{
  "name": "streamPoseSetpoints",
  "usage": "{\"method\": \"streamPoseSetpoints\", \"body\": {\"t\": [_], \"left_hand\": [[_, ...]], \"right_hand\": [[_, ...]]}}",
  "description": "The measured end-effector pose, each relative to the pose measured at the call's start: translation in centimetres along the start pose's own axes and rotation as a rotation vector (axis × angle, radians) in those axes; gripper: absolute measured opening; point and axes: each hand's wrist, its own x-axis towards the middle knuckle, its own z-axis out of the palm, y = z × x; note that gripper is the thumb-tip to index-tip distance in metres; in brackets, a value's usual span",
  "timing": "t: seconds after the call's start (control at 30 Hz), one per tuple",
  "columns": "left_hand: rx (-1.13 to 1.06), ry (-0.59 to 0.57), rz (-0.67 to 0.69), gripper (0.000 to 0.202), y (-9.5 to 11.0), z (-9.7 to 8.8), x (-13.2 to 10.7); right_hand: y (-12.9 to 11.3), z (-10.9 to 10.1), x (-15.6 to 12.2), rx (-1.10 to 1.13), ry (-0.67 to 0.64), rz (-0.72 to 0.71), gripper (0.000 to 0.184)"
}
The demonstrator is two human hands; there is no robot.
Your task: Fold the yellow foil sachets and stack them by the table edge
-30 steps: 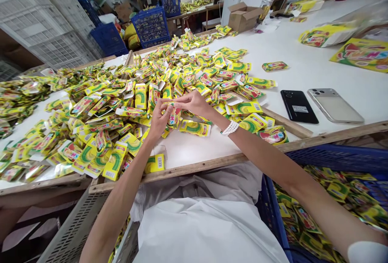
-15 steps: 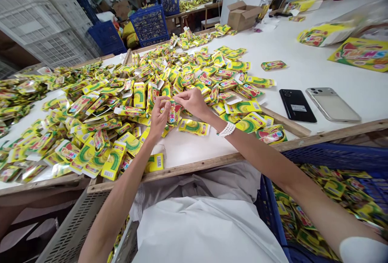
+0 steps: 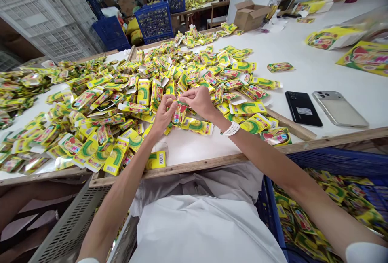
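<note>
Yellow, red and green print covers the small flat cardboard carton [image 3: 179,114] held between the two hands in the head view. It stands roughly upright, its lettered face turned to the camera, just below the fingertips. The left hand [image 3: 163,115] grips its left side, thumb against the upper left corner and the other fingers curled behind, with little gap between them. The right hand [image 3: 200,101] meets its top end, thumb and forefinger pinched together at the upper right corner; the remaining fingers are bent, and exactly how much of the carton they cover is hidden. A bracelet of white beads [image 3: 230,129] circles the right wrist.

Beneath the hands is a white surface [image 3: 194,149] with a wooden strip [image 3: 197,167] along its near edge. Just right of the held carton lies a flat yellow carton with a green pattern [image 3: 198,126]. A broad heap of similar printed cartons [image 3: 169,66] spreads behind the hands and leftward to the near edge. Toward the near right part of the surface, a black phone [image 3: 303,109] lies beside a pale, clear-edged phone [image 3: 340,109]. Below that edge, a blue plastic crate [image 3: 357,155] contains more cartons.
</note>
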Motion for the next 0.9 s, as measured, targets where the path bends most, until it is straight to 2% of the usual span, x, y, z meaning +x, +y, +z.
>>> {"method": "streamPoseSetpoints", "body": {"t": [0.17, 0.27, 0.4, 0.5, 0.6, 0.7, 0.9], "left_hand": [[0.091, 0.167, 0.088, 0.059, -0.5, -0.1, 0.3], [0.109, 0.181, 0.121, 0.058, -0.9, -0.2, 0.4], [0.142, 0.186, 0.146, 0.057, -1.2, 0.0, 0.3], [0.144, 0.248, 0.159, 0.059, -1.2, 0.3, 0.3], [0.101, 0.274, 0.144, 0.056, -1.0, 0.3, 0.3], [0.112, 0.241, 0.127, 0.053, -1.0, 0.0, 0.3], [0.168, 0.235, 0.133, 0.049, -1.4, 0.0, 0.4]], "right_hand": [[-0.5, 0.4, -0.3, 0.016, -0.061, 0.018, 0.024], [-0.2, 0.4, -0.4, 0.013, -0.063, 0.035, 0.032], [0.3, 0.4, -0.3, 0.286, -0.112, 0.183, 0.044], [0.2, 0.7, -0.6, 0.425, -0.134, 0.275, 0.05], [-0.4, 1.5, -1.1, 0.444, -0.04, 0.29, 0.057], [-0.7, 2.1, -1.4, 0.444, 0.041, 0.283, 0.055], [-0.8, 1.3, -1.1, 0.522, -0.047, 0.336, 0.041]]}}
